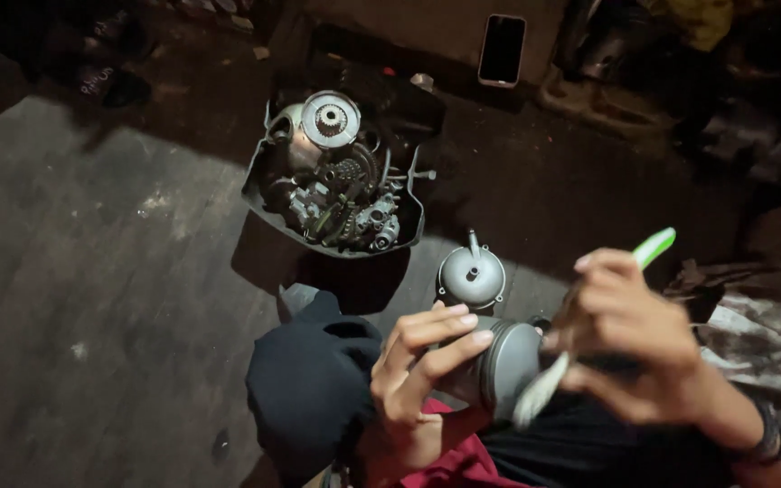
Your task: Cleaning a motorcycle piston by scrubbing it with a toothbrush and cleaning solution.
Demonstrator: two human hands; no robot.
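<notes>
Left hand (422, 366): curled round the piston (499, 366), fingers across its crown end, gripping it above the lap.
Right hand (630, 339): closed on a toothbrush (589, 325), green-and-white handle rising up-right, bristle end down against the piston skirt.
Piston: grey metal cylinder, long axis roughly level, left to right, lying between both hands; left hand nearer and bearing it.
Relation: brush head touching the piston's right side, from the right hand.
Nearby: round metal cover (471, 276) just beyond the piston; black tray of engine parts (336, 176) further off; phone (503, 50) well apart.

Dim scene, harsh central light, dark edges
</notes>
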